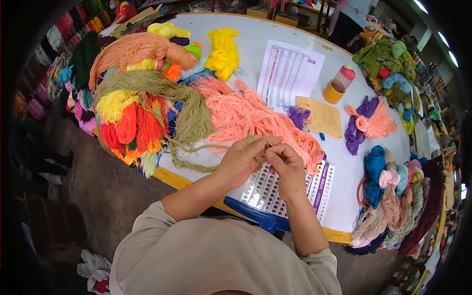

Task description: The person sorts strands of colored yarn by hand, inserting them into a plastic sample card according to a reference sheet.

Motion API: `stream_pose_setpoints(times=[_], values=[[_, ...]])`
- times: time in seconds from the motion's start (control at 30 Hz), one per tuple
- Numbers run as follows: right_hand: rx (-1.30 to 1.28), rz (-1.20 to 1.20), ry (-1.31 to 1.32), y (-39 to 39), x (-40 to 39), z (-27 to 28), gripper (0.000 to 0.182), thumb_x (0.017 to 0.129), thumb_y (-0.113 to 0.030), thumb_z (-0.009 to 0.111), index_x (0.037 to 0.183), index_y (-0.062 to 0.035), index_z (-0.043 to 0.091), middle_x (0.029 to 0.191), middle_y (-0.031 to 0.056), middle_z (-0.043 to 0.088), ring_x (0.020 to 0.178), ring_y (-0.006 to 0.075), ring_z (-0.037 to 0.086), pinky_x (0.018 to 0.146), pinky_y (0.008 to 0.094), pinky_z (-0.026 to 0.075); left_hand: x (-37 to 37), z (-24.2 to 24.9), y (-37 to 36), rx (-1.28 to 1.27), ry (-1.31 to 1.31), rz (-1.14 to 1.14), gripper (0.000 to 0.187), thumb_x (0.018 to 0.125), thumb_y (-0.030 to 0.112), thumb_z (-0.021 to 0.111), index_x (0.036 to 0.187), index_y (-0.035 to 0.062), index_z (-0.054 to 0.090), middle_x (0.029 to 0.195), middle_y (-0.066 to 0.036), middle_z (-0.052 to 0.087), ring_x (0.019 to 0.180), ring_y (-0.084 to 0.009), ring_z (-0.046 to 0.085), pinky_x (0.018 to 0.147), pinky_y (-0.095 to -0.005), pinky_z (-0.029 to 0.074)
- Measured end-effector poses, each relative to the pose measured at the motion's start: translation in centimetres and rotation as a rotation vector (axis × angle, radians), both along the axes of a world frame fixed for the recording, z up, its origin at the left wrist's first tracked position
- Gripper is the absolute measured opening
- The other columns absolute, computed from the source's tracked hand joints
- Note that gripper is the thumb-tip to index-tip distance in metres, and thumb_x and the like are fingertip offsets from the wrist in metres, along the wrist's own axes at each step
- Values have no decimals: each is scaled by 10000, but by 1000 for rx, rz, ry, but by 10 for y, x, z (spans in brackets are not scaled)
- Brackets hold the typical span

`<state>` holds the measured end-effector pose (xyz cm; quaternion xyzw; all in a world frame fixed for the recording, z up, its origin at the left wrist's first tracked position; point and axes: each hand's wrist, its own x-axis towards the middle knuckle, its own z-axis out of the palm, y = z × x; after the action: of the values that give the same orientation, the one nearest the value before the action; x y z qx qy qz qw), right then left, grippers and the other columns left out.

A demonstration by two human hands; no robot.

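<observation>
Head camera view shows the person's left hand (240, 160) and right hand (286, 171) meeting near the front edge of the table (246, 30), fingertips pinched narrow, both holding thin strands of olive-green yarn (194, 118). That yarn trails leftward from the fingers to a thick hank, which lies across the heap of coloured skeins (135, 120) on the table's left side. Beneath the hands sits a white card (322, 191) punched with rows of round holes; its purple band carries pale lettering (set sideways and too small to read with certainty). Salmon-pink yarn (246, 110) spreads over the table just beyond the hands. Farther back lies a printed sheet (290, 69), a dense table of fine entries with a strip of coloured cells down its left part, none of it legible. Near it, a tan paper (322, 118) bears faint marks, likewise unreadable, with purple yarn (297, 116) touching its left edge. A pink-lidded container (347, 73) stands behind.
</observation>
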<state>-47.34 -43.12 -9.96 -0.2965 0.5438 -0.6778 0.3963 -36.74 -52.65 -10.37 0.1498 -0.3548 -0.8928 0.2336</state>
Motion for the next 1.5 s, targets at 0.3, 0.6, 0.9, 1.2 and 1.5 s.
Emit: stream_pose_setpoints(times=[0.3,0.6,0.9,1.2,1.5], values=[[32,10,-118,0,-3,3,104,917,-118,602,995,-53,623,842,-8,622,644,33,501,563,192,425,1,-1,-5,40,141,-94,456,1035,310,378,1273,-55,513,1187,-116,590,1074,-174,573,930,-343,460],[-44,13,-294,3,-9,-3,66,943,-142,563,930,-78,572,707,-38,518,595,25,440,551,198,428,4,-4,-11,75,155,-152,498,1021,303,392,1318,-91,460,1199,-115,573,1087,-192,567,952,-353,440],[71,44,67,4,-4,0,85,930,-124,601,932,-39,608,723,-23,548,617,33,477,544,198,449,4,-7,-8,-52,93,-190,499,1025,309,387,1363,-54,437,1305,-133,543,1128,-215,567,987,-377,437],[77,13,50,49,-24,14,140,961,-172,541,884,-56,550,674,-42,455,517,68,407,505,214,412,46,19,-32,-16,-66,-116,289,975,255,515,1108,15,603,1023,-168,662,986,-315,662,854,-368,529],[-523,-307,-296,230,-217,-18,124,967,-165,542,1038,-75,494,840,15,517,720,103,514,802,285,466,271,70,-174,175,349,468,156,970,45,395,1064,-14,504,646,32,358,499,-64,293,398,-214,260]])
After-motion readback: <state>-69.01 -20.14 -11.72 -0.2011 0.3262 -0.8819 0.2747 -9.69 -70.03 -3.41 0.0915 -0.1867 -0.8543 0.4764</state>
